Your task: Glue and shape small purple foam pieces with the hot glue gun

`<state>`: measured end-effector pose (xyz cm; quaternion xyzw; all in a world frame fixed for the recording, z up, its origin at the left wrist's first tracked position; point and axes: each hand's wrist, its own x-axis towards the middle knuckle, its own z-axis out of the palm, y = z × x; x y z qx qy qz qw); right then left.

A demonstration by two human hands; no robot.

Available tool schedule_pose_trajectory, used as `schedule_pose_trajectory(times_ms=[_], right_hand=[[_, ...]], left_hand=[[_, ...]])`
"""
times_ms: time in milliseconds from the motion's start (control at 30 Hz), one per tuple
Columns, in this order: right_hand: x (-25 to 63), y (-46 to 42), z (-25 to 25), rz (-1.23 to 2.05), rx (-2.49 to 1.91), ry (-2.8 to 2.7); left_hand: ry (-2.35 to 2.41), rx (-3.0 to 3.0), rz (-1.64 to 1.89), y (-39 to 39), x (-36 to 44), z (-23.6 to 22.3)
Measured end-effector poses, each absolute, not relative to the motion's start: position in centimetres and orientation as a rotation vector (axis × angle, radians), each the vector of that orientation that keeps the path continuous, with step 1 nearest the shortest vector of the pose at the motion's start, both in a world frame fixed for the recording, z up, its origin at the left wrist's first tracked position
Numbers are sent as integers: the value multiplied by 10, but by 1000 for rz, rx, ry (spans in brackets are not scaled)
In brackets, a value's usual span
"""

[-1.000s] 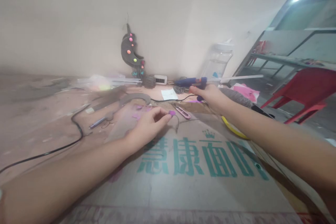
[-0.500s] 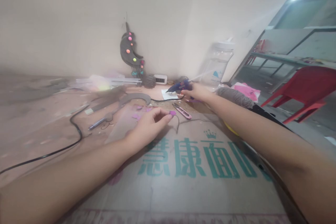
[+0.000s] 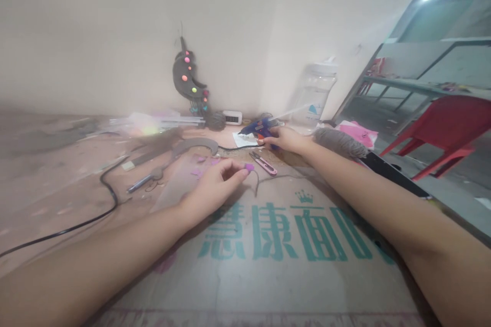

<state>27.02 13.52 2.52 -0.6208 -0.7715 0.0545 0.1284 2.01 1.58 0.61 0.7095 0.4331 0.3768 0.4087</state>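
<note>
My left hand (image 3: 215,184) rests on the cardboard sheet (image 3: 284,260) and pinches a small purple piece (image 3: 249,167) between thumb and fingertips; a thin dark cord hangs from the piece. My right hand (image 3: 284,139) reaches far forward and grips a blue glue gun (image 3: 258,126), whose nozzle points left over a white paper scrap (image 3: 245,139). A pink thread snipper (image 3: 264,163) lies between the two hands. More purple bits (image 3: 202,163) sit just beyond my left hand.
A grey crescent ornament with coloured dots (image 3: 186,82) leans on the wall. A grey crescent shape (image 3: 195,145), a black cable (image 3: 103,194), a clear jar (image 3: 316,94), grey yarn (image 3: 339,143) and a red chair (image 3: 445,133) surround the work area.
My right hand brought the glue gun down and leftward, from held up at the right to low over the white paper. The left hand kept its pinch on the purple piece.
</note>
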Motion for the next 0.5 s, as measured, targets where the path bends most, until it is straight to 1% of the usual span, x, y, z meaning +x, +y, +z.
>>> schedule_pose_trajectory(times_ms=[267, 500], right_hand=[[278, 135, 27, 99, -1784, -2268], [256, 138, 34, 115, -1690, -2245]], left_hand=[[1084, 1788, 942, 13, 20, 8], [1067, 1790, 924, 15, 20, 6]])
